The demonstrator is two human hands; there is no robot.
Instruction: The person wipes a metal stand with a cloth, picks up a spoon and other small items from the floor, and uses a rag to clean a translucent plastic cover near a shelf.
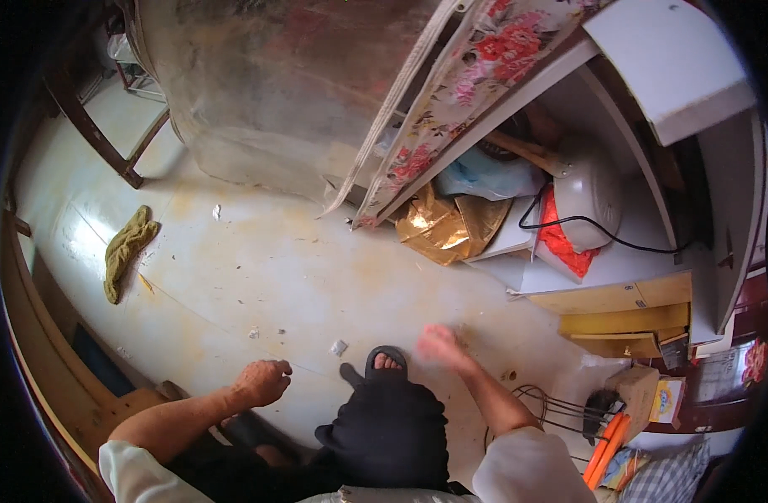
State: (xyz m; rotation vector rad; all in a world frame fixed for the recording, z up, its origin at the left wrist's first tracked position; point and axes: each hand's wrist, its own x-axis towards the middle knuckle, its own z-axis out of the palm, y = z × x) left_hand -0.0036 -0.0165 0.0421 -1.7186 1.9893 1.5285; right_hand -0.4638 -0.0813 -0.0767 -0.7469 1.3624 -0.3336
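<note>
My left hand (262, 382) is held out over the tiled floor (308, 276), its fingers loosely curled; I cannot see anything in it. My right hand (442, 347) is blurred, to the right of my dark sandal (386, 363), and whether its fingers are closed cannot be told. Neither hand appears to touch an object. Between the hands lies a small crumpled scrap (339, 348) on the floor. An olive-green cloth (129, 251) lies bunched up farther off at the left, with a small yellow object (145, 283) beside it.
At the right, an open cabinet (660, 270) holds a pale pan-like appliance (585, 195), a black cord, plastic bags and a gold foil bag (450, 229). Cartons (632, 390) and looped dark wire stand lower right. A wooden frame leg (101, 138) stands upper left, beside a large plastic-covered object (264, 82).
</note>
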